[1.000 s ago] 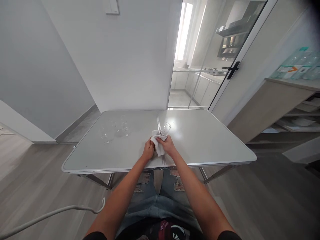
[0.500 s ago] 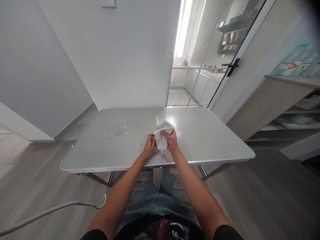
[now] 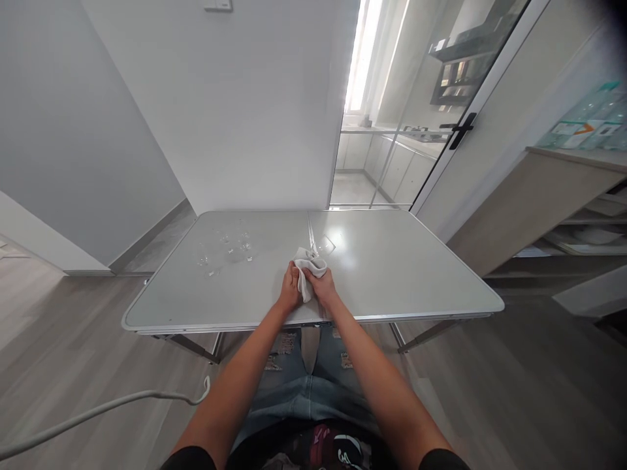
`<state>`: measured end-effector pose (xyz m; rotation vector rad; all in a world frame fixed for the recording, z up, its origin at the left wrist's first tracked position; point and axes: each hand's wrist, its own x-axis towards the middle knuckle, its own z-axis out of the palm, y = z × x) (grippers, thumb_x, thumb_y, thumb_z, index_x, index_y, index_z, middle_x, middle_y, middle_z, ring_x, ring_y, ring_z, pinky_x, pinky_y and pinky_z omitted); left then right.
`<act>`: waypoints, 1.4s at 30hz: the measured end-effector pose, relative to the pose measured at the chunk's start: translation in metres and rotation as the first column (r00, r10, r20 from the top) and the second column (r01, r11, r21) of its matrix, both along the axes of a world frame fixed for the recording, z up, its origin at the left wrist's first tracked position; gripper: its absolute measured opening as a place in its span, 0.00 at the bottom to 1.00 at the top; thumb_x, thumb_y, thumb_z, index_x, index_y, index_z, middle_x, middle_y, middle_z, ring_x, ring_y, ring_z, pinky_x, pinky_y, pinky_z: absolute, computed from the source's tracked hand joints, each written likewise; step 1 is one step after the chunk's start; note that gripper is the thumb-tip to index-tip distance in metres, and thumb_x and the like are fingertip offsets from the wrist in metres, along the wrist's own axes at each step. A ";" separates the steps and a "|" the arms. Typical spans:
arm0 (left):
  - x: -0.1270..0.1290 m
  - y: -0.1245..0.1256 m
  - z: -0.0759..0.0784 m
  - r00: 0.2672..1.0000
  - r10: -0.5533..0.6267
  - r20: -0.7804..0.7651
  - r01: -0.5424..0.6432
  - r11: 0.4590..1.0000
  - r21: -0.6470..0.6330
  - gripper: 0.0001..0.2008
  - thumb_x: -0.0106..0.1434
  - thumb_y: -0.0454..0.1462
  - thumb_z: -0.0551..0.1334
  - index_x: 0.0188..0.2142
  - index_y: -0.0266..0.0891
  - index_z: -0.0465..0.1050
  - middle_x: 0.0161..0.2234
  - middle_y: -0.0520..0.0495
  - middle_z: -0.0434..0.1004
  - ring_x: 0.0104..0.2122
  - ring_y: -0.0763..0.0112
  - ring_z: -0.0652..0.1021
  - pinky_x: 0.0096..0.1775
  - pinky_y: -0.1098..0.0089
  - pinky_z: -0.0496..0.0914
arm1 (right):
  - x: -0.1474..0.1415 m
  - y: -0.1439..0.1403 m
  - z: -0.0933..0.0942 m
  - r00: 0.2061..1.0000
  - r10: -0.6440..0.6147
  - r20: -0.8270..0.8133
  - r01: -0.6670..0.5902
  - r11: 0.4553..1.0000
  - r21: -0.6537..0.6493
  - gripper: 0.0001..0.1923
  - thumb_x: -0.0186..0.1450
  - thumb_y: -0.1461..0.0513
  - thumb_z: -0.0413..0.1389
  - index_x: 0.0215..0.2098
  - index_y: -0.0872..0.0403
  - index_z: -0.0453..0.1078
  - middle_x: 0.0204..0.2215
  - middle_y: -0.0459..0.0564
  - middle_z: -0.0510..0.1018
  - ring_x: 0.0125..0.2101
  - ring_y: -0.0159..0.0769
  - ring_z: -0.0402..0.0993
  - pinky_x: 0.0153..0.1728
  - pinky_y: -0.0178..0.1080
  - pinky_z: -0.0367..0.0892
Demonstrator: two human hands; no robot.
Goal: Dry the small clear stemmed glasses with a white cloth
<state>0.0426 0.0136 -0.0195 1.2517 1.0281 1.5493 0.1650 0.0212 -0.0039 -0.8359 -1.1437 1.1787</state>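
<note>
A white cloth (image 3: 310,264) is bunched between my hands, just above the near middle of the table. My left hand (image 3: 290,288) closes on its left side, fingers wrapped in against the folds. From the right, my right hand (image 3: 321,287) grips the cloth with the thumb pressed on top. Beyond the cloth, the bowl of a clear drinking glass (image 3: 326,245) sticks out, tilted away from me and to the right. The cloth and fingers hide the glass's lower part, so I cannot tell which hand bears it.
Several clear glasses (image 3: 230,248) are on the left half of the grey folding table (image 3: 401,281). A wall stands behind the table, and a glass door (image 3: 386,163) is at the back right. Plastic bottles (image 3: 582,124) top a shelf at right. A white cable (image 3: 98,411) hangs at lower left.
The cloth has come off the glass's bowl and is now bunched nearer me, around its lower part. The bowl now shows bare, tipped away. My right hand has shifted slightly left and toward me.
</note>
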 end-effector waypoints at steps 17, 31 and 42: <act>0.004 -0.002 0.009 0.952 -0.049 -0.301 0.120 0.967 0.223 0.29 0.68 0.50 0.59 0.64 0.40 0.58 0.59 0.35 0.65 0.56 0.57 0.71 0.50 0.62 0.71 | -0.003 0.008 0.015 0.960 -0.046 -0.277 -0.005 0.984 -0.179 0.22 0.45 0.55 0.73 0.36 0.57 0.79 0.34 0.51 0.85 0.30 0.40 0.80 0.34 0.42 0.75; 0.001 -0.006 0.009 0.949 -0.098 -0.299 0.133 0.986 0.100 0.20 0.69 0.53 0.56 0.45 0.39 0.68 0.30 0.49 0.74 0.28 0.69 0.74 0.33 0.68 0.68 | 0.007 -0.002 0.027 0.961 0.087 -0.262 -0.134 0.977 -0.167 0.20 0.50 0.52 0.72 0.35 0.56 0.77 0.25 0.46 0.81 0.20 0.35 0.75 0.22 0.38 0.73; 0.004 -0.004 0.012 0.942 -0.152 -0.301 0.199 0.971 0.133 0.18 0.69 0.49 0.58 0.50 0.41 0.61 0.38 0.48 0.69 0.34 0.70 0.72 0.36 0.70 0.69 | 0.020 0.005 0.043 0.929 -0.040 -0.368 -0.021 0.987 -0.161 0.22 0.48 0.57 0.74 0.37 0.55 0.76 0.31 0.47 0.83 0.27 0.36 0.77 0.29 0.38 0.75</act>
